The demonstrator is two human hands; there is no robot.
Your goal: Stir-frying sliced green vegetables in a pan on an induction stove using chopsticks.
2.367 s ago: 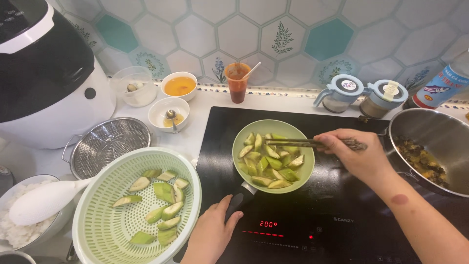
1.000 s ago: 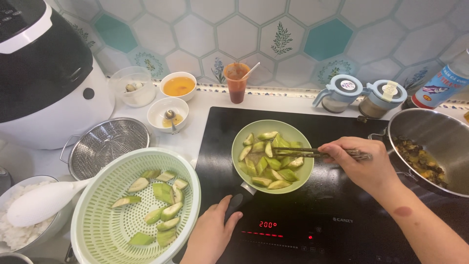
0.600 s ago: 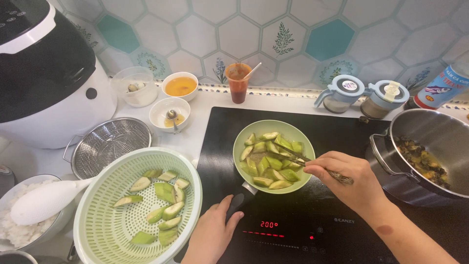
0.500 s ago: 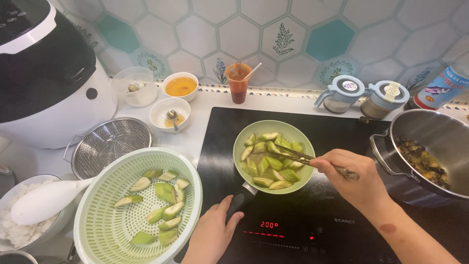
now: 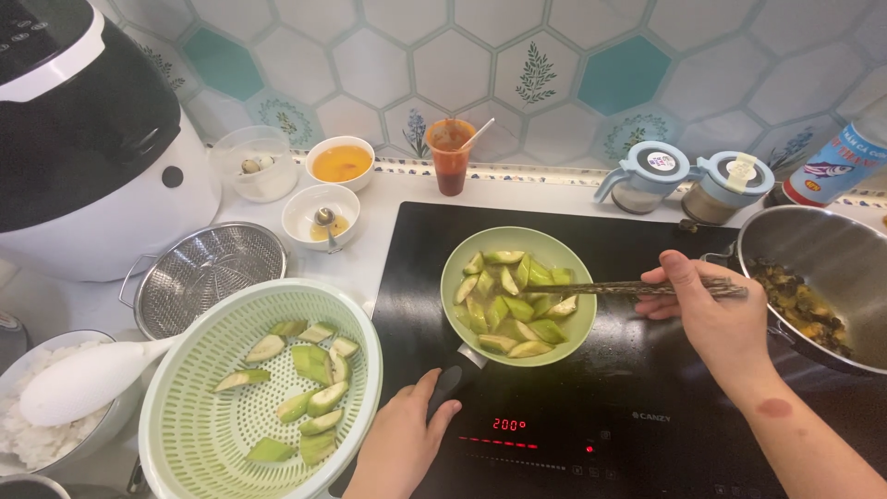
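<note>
A small green pan [image 5: 462, 268] full of pale green vegetable slices [image 5: 513, 305] sits on a black induction hob [image 5: 647, 407]. My left hand [image 5: 402, 444] grips the pan's black handle [image 5: 448, 383] at the near side. My right hand [image 5: 707, 310] holds a pair of chopsticks [image 5: 628, 288] level over the pan, their tips reaching into the slices near the pan's middle.
A light green colander [image 5: 185, 407] with several more slices stands at front left. Behind it are a metal strainer [image 5: 208, 273], small sauce bowls [image 5: 340, 164], a red drink cup [image 5: 452, 155] and a rice cooker [image 5: 92, 139]. A steel pot [image 5: 813, 249] of dark food sits at right.
My right hand dipped toward me, angling the chopsticks down into the slices, then moved back right and levelled them over the pan. My left hand kept hold of the handle.
</note>
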